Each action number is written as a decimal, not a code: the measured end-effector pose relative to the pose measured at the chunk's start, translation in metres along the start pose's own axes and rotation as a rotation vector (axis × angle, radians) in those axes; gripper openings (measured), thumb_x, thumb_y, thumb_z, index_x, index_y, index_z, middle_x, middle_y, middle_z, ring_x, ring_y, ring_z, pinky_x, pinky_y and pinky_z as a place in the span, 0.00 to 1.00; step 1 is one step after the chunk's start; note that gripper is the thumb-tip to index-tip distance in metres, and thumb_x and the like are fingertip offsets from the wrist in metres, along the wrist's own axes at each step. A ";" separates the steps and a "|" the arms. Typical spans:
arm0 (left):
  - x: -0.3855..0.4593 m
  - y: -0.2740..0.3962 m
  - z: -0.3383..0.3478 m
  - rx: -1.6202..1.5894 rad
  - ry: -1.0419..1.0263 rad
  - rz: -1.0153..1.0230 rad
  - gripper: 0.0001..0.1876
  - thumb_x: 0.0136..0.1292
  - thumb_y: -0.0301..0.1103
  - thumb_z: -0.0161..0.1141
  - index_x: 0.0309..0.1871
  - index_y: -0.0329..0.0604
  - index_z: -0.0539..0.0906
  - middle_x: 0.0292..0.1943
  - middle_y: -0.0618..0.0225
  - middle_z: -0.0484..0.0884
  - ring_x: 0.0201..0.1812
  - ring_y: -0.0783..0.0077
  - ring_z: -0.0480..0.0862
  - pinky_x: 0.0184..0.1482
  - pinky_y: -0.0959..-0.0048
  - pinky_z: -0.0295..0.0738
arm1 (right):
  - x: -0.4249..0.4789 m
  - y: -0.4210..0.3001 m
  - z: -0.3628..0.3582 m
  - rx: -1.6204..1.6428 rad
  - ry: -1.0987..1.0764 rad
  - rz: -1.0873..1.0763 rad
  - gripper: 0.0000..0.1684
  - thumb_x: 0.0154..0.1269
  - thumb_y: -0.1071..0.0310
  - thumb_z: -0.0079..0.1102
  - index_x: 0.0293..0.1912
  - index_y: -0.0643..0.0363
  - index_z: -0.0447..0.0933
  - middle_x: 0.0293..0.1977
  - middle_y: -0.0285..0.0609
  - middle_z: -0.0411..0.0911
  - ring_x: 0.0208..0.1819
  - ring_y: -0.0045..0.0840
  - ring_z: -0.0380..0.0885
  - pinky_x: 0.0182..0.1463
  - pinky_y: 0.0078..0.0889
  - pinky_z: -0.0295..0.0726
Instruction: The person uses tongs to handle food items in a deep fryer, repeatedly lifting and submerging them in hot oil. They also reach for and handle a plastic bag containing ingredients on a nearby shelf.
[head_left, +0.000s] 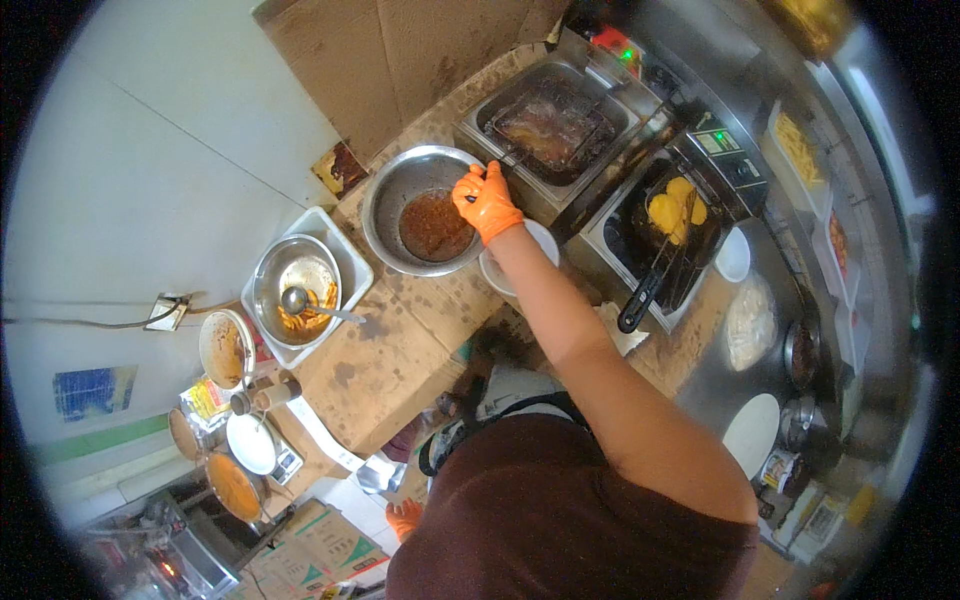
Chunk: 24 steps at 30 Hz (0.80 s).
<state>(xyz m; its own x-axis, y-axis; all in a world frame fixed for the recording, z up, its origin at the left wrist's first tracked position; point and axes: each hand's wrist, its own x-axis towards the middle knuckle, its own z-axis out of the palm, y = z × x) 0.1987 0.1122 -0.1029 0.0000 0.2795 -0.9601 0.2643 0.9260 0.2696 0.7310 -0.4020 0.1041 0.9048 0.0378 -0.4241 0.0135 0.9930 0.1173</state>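
Observation:
My right hand (488, 201), in an orange glove, is closed around a black handle (471, 199) whose end pokes out of the fist. That handle seems to belong to the wire basket sunk in the far fryer (555, 120), where the oil bubbles. Beneath the fist lies the rim of a steel bowl (386, 225) with reddish-brown sauce (435, 225) in its bottom. A white tub (541, 238) is partly covered by my forearm. Low at my side hangs my left hand (405, 517), also gloved in orange, its fingers apart and nothing visible in it.
The nearer fryer (615, 251) holds yellow pieces (675, 210) in a basket with a black handle (640, 300). To the left, a second steel bowl (262, 277) with a ladle (296, 300) sits in a white tray (360, 259). Stained cardboard (405, 322) covers the counter.

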 end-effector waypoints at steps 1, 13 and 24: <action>0.004 -0.002 -0.004 0.008 -0.009 -0.007 0.34 0.58 0.53 0.51 0.64 0.48 0.58 0.57 0.65 0.66 0.53 0.64 0.69 0.51 0.59 0.64 | 0.003 0.002 0.001 -0.014 0.008 -0.017 0.26 0.67 0.43 0.38 0.25 0.55 0.62 0.12 0.30 0.52 0.13 0.18 0.52 0.19 0.19 0.57; 0.024 -0.006 0.004 0.081 -0.065 0.034 0.33 0.58 0.54 0.51 0.63 0.48 0.60 0.59 0.64 0.65 0.57 0.62 0.68 0.53 0.57 0.62 | -0.078 0.012 0.033 -0.592 0.430 -0.012 0.35 0.61 0.44 0.52 0.51 0.68 0.62 0.47 0.61 0.67 0.39 0.40 0.74 0.48 0.48 0.74; -0.050 0.004 0.088 0.047 0.001 0.018 0.30 0.62 0.54 0.42 0.63 0.49 0.61 0.63 0.68 0.63 0.63 0.67 0.63 0.62 0.61 0.51 | -0.276 -0.149 0.045 -2.325 1.127 -0.967 0.31 0.47 0.60 0.68 0.49 0.67 0.71 0.46 0.58 0.74 0.49 0.44 0.73 0.52 0.34 0.71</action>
<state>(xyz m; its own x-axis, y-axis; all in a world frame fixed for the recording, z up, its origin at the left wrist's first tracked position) 0.2843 0.0797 -0.0608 0.0038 0.2966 -0.9550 0.3092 0.9079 0.2832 0.4983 -0.5653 0.2439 0.5662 -0.8189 0.0936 -0.7414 -0.5557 -0.3761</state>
